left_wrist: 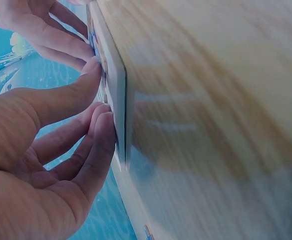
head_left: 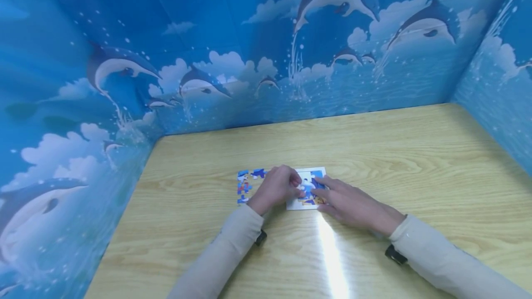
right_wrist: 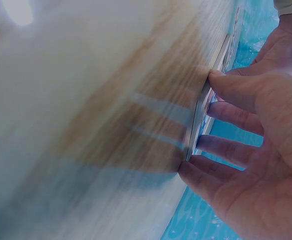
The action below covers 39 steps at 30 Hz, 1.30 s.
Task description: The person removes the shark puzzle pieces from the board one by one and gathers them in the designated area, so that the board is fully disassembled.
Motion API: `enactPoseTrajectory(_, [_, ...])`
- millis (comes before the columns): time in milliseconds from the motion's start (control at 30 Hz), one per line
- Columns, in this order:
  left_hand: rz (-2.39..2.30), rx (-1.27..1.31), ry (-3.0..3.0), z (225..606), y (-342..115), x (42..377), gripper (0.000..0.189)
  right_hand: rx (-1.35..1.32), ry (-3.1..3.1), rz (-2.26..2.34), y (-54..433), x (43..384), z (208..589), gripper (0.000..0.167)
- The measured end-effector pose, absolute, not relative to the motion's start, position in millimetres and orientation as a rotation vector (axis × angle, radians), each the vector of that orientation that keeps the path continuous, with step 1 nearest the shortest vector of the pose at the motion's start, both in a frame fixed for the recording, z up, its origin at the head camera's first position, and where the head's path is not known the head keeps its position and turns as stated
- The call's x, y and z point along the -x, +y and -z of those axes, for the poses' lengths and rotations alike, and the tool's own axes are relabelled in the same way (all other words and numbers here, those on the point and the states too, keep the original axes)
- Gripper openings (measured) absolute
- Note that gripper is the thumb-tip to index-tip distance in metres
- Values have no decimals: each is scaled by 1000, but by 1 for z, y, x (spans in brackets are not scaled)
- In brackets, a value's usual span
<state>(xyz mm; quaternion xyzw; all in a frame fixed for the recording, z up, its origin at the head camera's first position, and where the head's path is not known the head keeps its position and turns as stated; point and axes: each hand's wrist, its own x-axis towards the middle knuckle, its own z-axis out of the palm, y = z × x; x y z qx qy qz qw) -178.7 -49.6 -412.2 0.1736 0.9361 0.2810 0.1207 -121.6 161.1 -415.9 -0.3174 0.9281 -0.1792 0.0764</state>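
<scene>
On the wood-grain surface [head_left: 158,225], the right hand [head_left: 351,203], fingers spread apart, touches the right side of the white-bordered jigsaw board [head_left: 293,204]. The left hand [head_left: 277,187] bends over the board's left part, which lies just right of its grip; whether thumb and fingertips pinch a piece I cannot tell, and loose jigsaw pieces [head_left: 244,188] lie left of that hand.

Blue dolphin-print backdrop [head_left: 245,35], pale wood-grain table [head_left: 386,151]
</scene>
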Motion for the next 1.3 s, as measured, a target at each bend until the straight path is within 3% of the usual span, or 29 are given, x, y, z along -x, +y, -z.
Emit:
enactPoseTrajectory(600, [-875,-518,2759,413,-48,178,23,1060,2819,469,163,121,414,45])
enactPoseTrajectory(900, [-985,-439,2754,413,-47,176,9,1066,2817,477,163,121,416,46])
enactPoseTrajectory(1300, [-1134,-328,2712,415,-49,172,7,1120,2831,470,161,120,416,43])
